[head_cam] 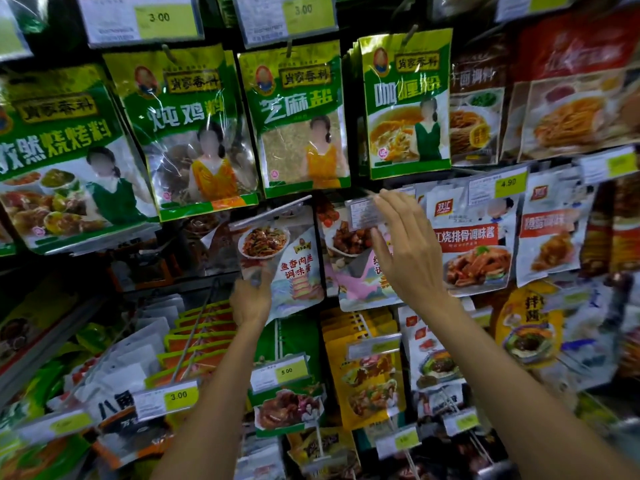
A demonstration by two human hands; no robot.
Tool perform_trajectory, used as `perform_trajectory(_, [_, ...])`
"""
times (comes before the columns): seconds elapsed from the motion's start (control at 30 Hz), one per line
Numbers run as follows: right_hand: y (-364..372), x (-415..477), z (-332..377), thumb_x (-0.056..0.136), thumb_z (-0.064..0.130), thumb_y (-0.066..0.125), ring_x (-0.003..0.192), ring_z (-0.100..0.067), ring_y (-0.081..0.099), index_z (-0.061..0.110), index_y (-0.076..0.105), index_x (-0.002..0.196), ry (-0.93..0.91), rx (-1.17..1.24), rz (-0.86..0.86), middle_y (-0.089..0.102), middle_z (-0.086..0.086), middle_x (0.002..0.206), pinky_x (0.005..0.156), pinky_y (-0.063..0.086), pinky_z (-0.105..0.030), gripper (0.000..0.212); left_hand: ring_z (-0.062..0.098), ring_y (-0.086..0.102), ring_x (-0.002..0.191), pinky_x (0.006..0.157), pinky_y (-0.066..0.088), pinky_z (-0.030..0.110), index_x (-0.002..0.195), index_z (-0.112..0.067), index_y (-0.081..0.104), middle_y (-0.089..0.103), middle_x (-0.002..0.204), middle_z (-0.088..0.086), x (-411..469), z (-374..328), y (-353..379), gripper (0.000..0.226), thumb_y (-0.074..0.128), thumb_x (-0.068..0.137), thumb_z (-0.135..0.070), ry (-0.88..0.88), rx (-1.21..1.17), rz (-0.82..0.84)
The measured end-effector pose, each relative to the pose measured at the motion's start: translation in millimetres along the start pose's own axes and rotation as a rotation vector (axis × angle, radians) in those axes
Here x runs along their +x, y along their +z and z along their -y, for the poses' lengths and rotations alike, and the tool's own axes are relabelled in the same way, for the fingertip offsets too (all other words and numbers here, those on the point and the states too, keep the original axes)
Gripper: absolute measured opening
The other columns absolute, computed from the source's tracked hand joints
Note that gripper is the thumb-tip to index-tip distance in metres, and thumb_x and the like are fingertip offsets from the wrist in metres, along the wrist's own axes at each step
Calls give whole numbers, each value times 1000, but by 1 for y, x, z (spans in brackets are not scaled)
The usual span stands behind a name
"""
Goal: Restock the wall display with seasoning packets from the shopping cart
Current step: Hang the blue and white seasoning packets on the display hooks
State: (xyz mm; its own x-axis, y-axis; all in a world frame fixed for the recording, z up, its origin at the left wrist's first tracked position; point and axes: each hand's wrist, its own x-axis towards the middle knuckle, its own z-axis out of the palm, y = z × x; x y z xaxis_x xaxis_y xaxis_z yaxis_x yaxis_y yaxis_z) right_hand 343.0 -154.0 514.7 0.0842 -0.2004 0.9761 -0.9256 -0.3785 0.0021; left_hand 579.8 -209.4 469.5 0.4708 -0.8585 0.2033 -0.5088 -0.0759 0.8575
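From my remote seat, the wall display (349, 26) fills the whole view, packets hanging in rows. I take the green sesame packet (298, 119) at its centre as my marker.

Directly below that marker hangs the seasoning packet (291, 268) I judge to be the one going up. Its top edge sits against the metal peg (273, 211) just under the marker's bottom edge, and it tilts, probably because it is being steered onto the peg rather than hanging free.

Below and right of the marker is a pink-printed packet (360, 285), already hung.

My left hand (251, 301), below and slightly left of the marker, pinches the seasoning packet by its lower left corner, so the packet lies just above that hand. The fingers are blurred.

My right hand (408, 258), below-right of the marker, is flat with straight, upright fingers touching the clear price-tag holder (362, 214). I think it is keeping the holder out of the way.
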Motion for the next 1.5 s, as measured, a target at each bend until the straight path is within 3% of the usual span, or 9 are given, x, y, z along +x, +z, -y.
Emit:
perform_trajectory(0.2, [-47, -73, 4, 94, 12, 55, 123, -31, 54, -4, 58, 126, 211, 43, 150, 60, -16, 128, 107, 41, -40, 35, 40, 51, 107, 84, 41, 46, 122, 7, 52, 56, 116, 26, -67, 30, -9, 33, 52, 96, -14, 335, 146, -141])
perform_trajectory(0.4, [-133, -198, 0, 99, 18, 47, 105, -20, 61, 10, 60, 123, 794, 133, 391, 64, -6, 117, 83, 43, -18, 28, 21, 56, 65, 60, 41, 35, 107, -13, 63, 66, 85, 8, -185, 31, 54, 24, 43, 101, -23, 473, -78, 451])
perform_trajectory(0.57, [-223, -287, -8, 97, 25, 46, 76, -18, 65, 12, 67, 104, 1190, 40, 406, 71, -3, 89, 66, 45, -26, 26, 9, 62, 74, 67, 47, 22, 93, -12, 65, 67, 82, -3, -294, 44, 119, 26, 41, 101, -16, 275, -173, 814])
perform_trajectory(0.67, [-274, -327, -19, 97, 19, 50, 76, -21, 64, 11, 70, 100, 1391, -22, 379, 71, -3, 85, 68, 45, -24, 21, 23, 63, 70, 71, 50, 38, 87, -11, 66, 69, 77, 6, -355, 51, 157, 26, 44, 100, -15, 216, -136, 932])
perform_trajectory(0.77, [-317, -363, -38, 98, 18, 51, 78, -25, 67, 11, 69, 98, 1549, -84, 372, 72, -7, 86, 73, 50, -41, 20, 32, 65, 74, 73, 51, 49, 89, -4, 67, 69, 78, 17, -410, 51, 194, 25, 46, 99, -13, 212, -88, 1083])
perform_trajectory(1.1, [-388, -433, -108, 100, 24, 48, 78, -14, 68, 21, 63, 96, 1932, -270, 40, 71, -1, 85, 70, 56, -43, 16, 24, 61, 77, 62, 38, 27, 98, -4, 67, 69, 88, 11, -508, 16, 315, 27, 46, 99, -20, 568, 146, 1419])
perform_trajectory(1.23, [-396, -459, -162, 99, 20, 48, 75, -14, 68, 19, 66, 92, 1940, -409, -9, 70, 3, 78, 65, 52, -29, 19, 23, 59, 77, 64, 40, 33, 98, -8, 65, 65, 83, 7, -534, 0, 384, 27, 42, 101, -22, 637, 193, 1533])
perform_trajectory(1.37, [-397, -496, -230, 100, 19, 45, 75, -13, 68, 14, 66, 100, 2031, -420, -138, 70, -3, 85, 70, 56, -32, 21, 31, 57, 77, 65, 40, 35, 93, -1, 61, 61, 82, 17, -562, -10, 468, 28, 40, 101, -17, 648, 225, 1624])
perform_trajectory(1.5, [-397, -549, -295, 101, 16, 43, 48, 2, 57, 10, 62, 102, 2119, -468, -206, 61, -2, 70, 42, 40, -7, 19, 27, 56, 72, 60, 36, 33, 87, -11, 59, 62, 79, 13, -593, -3, 559, 26, 39, 102, -20, 738, 296, 1630])
